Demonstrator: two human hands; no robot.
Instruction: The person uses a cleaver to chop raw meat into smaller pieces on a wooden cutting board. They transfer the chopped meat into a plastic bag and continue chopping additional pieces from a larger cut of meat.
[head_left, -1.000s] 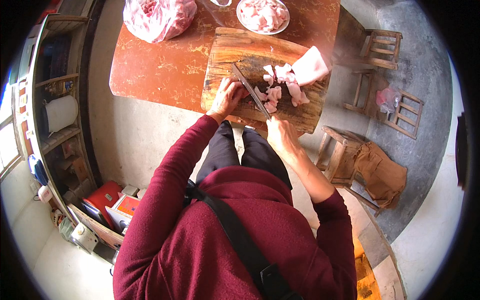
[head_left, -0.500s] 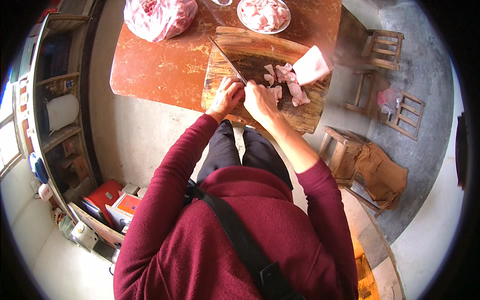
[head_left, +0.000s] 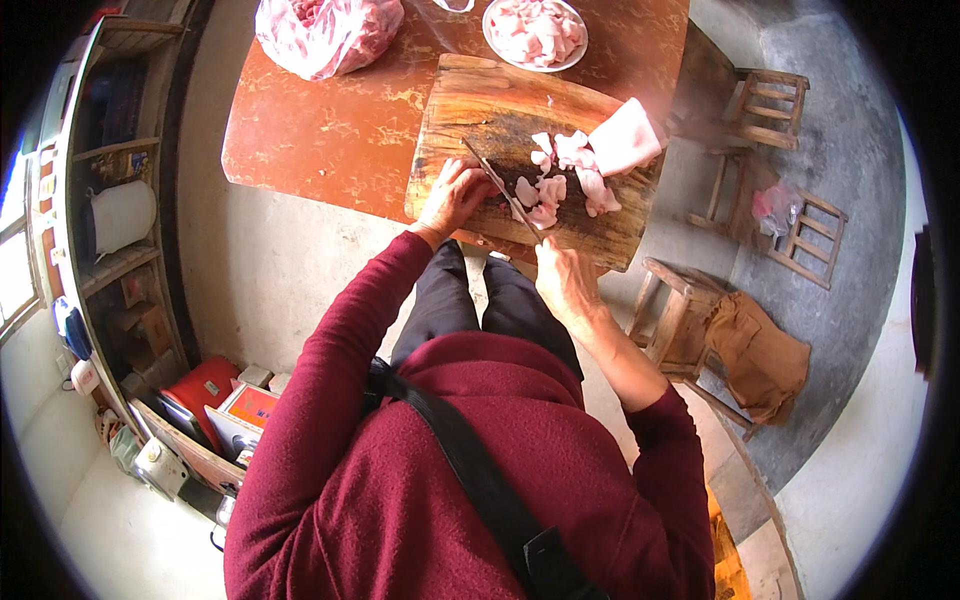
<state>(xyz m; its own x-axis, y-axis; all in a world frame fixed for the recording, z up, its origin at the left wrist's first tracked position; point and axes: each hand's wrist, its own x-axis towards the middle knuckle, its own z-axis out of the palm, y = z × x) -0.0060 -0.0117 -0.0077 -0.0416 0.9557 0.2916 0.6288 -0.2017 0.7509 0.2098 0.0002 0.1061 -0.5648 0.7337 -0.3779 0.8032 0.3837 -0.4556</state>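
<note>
My right hand (head_left: 568, 282) is closed round the handle of a knife (head_left: 503, 192), whose long blade points up and left across the wooden cutting board (head_left: 470, 95). At the board's near left, my left hand (head_left: 455, 197) has its fingers curled together beside the blade; what they press on is mostly hidden. Just right of the blade lie several pale pink, fatty meat pieces (head_left: 543, 197), with more pieces (head_left: 597, 190) farther right. A larger, thick slab of pale meat (head_left: 628, 138) rests at the board's right edge.
On the red-brown table (head_left: 300, 140) behind the board are a plastic bag of meat (head_left: 328, 38) and a white bowl (head_left: 487, 45) heaped with cut pieces. Wooden stools (head_left: 668, 310) stand to the right, one with a brown cloth (head_left: 757, 345) over it. Shelves (head_left: 120, 265) line the left.
My right hand has drawn the knife back toward me and to the right, away from my left hand. The left hand has stayed nearly in place. More cut pieces show beside the blade.
</note>
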